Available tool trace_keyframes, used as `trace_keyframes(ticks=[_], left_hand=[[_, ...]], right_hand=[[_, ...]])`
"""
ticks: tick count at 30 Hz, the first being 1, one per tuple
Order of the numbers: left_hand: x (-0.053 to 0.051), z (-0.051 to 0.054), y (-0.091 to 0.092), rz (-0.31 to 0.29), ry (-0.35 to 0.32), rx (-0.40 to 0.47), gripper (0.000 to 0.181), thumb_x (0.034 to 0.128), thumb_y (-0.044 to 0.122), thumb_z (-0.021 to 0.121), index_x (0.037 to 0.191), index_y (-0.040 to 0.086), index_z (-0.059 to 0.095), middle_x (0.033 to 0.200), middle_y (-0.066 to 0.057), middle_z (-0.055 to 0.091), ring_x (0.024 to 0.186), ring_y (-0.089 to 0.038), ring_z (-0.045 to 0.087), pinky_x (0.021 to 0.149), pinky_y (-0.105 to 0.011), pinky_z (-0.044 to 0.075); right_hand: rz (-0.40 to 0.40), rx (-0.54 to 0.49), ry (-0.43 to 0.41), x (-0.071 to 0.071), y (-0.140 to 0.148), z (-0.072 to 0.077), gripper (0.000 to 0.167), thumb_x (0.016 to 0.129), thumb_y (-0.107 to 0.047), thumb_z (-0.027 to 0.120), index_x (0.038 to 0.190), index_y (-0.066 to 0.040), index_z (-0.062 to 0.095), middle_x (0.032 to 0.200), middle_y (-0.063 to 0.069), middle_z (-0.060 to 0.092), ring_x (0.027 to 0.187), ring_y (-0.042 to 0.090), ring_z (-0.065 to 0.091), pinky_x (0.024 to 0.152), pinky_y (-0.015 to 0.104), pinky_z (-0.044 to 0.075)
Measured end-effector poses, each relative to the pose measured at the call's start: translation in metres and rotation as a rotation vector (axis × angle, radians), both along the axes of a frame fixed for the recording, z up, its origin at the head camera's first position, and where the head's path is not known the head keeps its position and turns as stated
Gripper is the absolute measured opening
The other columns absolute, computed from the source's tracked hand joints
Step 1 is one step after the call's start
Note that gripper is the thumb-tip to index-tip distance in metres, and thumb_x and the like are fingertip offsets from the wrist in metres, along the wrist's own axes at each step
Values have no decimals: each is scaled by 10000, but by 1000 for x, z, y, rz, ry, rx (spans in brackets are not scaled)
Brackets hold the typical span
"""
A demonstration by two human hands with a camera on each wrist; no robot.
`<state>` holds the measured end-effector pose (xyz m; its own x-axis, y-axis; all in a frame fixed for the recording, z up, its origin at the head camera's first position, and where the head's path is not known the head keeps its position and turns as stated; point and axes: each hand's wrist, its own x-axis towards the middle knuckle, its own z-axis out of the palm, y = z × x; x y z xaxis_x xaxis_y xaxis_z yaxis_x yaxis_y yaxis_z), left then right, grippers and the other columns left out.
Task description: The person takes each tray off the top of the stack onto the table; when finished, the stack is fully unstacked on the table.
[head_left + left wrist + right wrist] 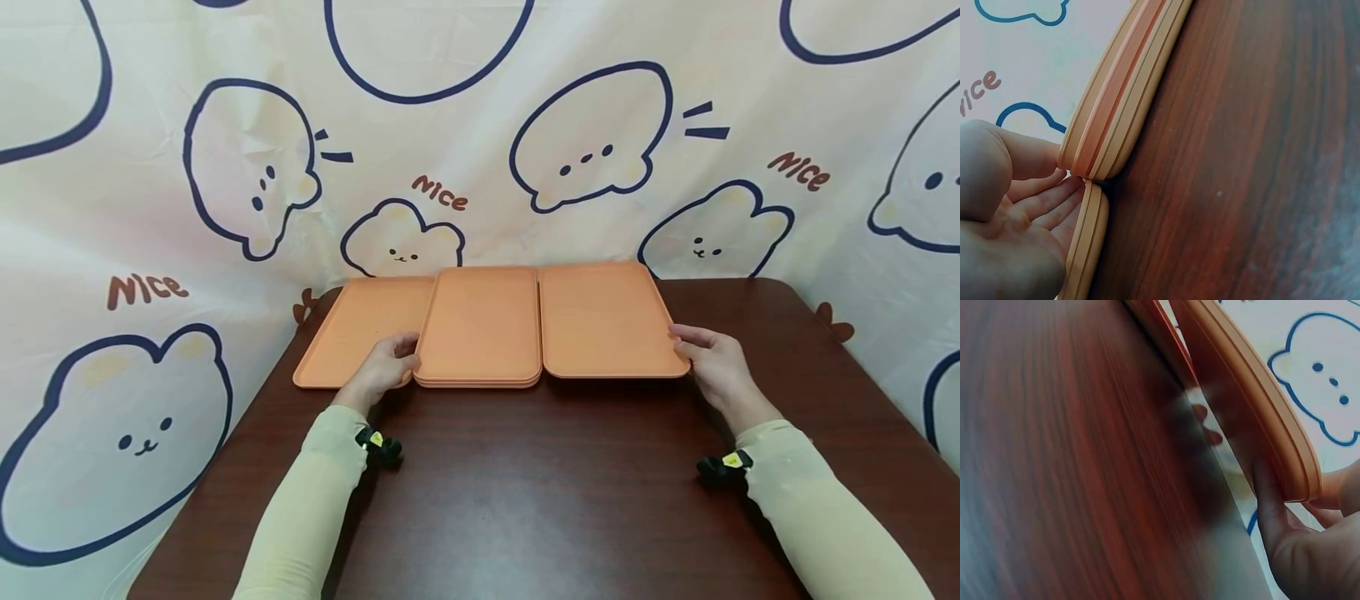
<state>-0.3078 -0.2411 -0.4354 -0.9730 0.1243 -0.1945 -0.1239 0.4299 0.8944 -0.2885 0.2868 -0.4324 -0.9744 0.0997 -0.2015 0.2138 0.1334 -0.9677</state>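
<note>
An orange rectangular tray (603, 321) is in my right hand (718, 364), which grips its right edge near the front corner. In the right wrist view this tray (1254, 406) is tilted up off the table, one finger under it. In the middle lies a stack of similar trays (480, 325). My left hand (382, 367) touches the stack's left edge near the front corner, its fingers fairly straight. Layered rims of the stack (1119, 94) show in the left wrist view. Further left, partly behind my left hand, lies another orange tray (367, 317).
The trays are at the far side of a dark brown wooden table (540, 475). A cream curtain (487, 142) with navy cartoon drawings hangs behind the table and along its sides.
</note>
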Motion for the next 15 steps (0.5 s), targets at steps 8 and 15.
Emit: trace_keyframes(ticks=[8,15], left_hand=[[-2,1,0,-7,-4,5,595,1107,47,520,1672,3,336,1712,-236,375,1374,-328,491,749,-206,494],[-1,1,0,-6,8,3,592,1099,37,519,1666,5,352,1697,-240,403,1105,-231,583,650,-219,490]], right_hand=[[21,49,25,-3,14,-7,612,1127,-98,486,1695,-3,281,1684,302,382,1136,-24,636,842,126,581],[43,152,14,-9,6,-8,553,1117,-102,521,1627,67,393,1618,313,471,1164,20,669,813,111,571]])
